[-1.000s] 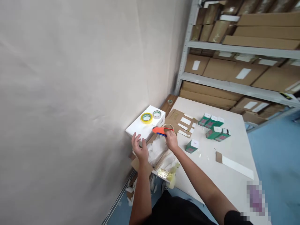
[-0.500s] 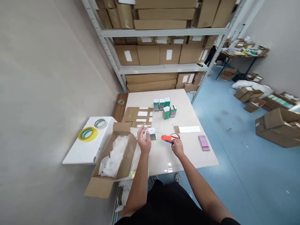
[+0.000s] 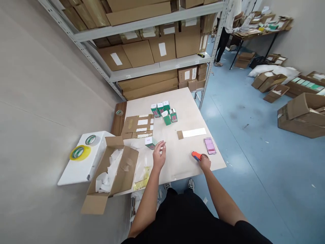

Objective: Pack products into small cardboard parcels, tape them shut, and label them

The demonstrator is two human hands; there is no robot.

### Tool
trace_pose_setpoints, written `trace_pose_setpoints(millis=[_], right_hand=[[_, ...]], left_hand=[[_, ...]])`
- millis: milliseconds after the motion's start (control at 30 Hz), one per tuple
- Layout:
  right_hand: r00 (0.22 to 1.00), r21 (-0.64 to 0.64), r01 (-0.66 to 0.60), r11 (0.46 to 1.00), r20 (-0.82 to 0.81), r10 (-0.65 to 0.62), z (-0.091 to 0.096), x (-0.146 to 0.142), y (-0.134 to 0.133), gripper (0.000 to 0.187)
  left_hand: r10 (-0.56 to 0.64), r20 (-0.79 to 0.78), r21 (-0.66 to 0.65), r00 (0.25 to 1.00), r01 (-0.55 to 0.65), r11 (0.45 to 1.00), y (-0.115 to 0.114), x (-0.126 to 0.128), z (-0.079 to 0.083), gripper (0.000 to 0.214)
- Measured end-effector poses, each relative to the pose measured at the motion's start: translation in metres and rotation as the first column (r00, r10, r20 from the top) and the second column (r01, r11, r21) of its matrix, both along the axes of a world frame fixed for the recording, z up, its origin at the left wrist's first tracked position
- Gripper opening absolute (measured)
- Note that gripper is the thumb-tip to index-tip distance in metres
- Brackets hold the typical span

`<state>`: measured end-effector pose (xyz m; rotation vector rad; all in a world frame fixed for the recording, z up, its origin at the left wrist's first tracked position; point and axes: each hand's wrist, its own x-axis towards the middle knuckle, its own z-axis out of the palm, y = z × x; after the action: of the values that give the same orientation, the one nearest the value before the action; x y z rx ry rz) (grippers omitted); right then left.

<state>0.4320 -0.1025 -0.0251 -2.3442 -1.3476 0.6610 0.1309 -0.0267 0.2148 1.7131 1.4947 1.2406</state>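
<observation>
My left hand (image 3: pixel 159 156) is open, fingers stretched out just right of a small green-and-white box (image 3: pixel 150 143); whether they touch it I cannot tell. Near the front right of the table, my right hand (image 3: pixel 205 163) is closed around an orange tool (image 3: pixel 196 155), together with a ring that looks like a tape roll (image 3: pixel 205 156) and a slim blue pen-like piece. My fingers hide part of this bundle. Several similar green boxes (image 3: pixel 166 118) stand grouped farther back on the table (image 3: pixel 175 149).
An open carton (image 3: pixel 124 173) with white paper stands at left. Tape rolls (image 3: pixel 80 153) lie on a white block (image 3: pixel 73 173). Flattened cardboard (image 3: pixel 132 125), a white strip (image 3: pixel 194 132) and a blurred pink item (image 3: pixel 210 145) lie on the table. A loaded shelf (image 3: pixel 167 64) rises behind; a person (image 3: pixel 223 37) stands beyond.
My right hand has moved right with the orange tool and ring, away from the small box. My left hand has shifted to the box's right side. The view has turned right.
</observation>
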Motion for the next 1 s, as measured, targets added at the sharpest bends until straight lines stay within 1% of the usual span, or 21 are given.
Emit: trace_pose_setpoints(millis=[100,233,333,433,567,700,767,867,933,1000], right_hand=[[0.999,0.002,-0.024,1.0,-0.046,0.024,0.016,-0.001,0.009,0.027],[0.985,0.164,-0.03,0.986,-0.16,0.056,0.047,-0.016,0.03,0.041],[0.957,0.293,-0.084,0.953,-0.243,0.159,0.07,-0.036,0.054,0.047],[0.91,0.391,-0.176,0.903,-0.285,0.3,0.093,-0.067,0.083,0.049],[0.833,0.477,-0.29,0.83,-0.302,0.464,0.118,-0.121,0.123,0.048],[0.757,0.521,-0.407,0.75,-0.268,0.597,0.137,-0.181,0.159,0.046],[0.727,0.521,-0.46,0.719,-0.245,0.641,0.143,-0.208,0.178,0.045],[0.695,0.51,-0.525,0.681,-0.204,0.689,0.148,-0.246,0.21,0.044],[0.681,0.506,-0.555,0.66,-0.179,0.71,0.148,-0.271,0.234,0.044],[0.675,0.501,-0.574,0.648,-0.158,0.72,0.145,-0.295,0.26,0.044]], left_hand=[[0.009,0.02,0.008,1.0,-0.009,1.0,0.005,0.015,0.001,0.032],[0.031,0.054,0.022,0.998,-0.033,0.999,0.01,0.024,0.01,0.032],[0.063,0.065,0.038,0.996,-0.066,0.997,0.009,0.017,0.016,0.032],[0.113,0.072,0.045,0.991,-0.117,0.992,0.009,-0.004,0.015,0.032],[0.204,0.09,0.038,0.975,-0.208,0.977,0.018,-0.049,0.008,0.032],[0.283,0.127,0.035,0.951,-0.29,0.956,0.041,-0.105,0.004,0.032],[0.339,0.135,0.042,0.931,-0.347,0.937,0.057,-0.137,0.003,0.033],[0.411,0.149,0.04,0.899,-0.421,0.906,0.086,-0.189,0.001,0.034],[0.433,0.155,0.018,0.888,-0.44,0.898,0.11,-0.224,-0.003,0.035],[0.435,0.155,-0.021,0.887,-0.437,0.899,0.136,-0.257,-0.011,0.035]])
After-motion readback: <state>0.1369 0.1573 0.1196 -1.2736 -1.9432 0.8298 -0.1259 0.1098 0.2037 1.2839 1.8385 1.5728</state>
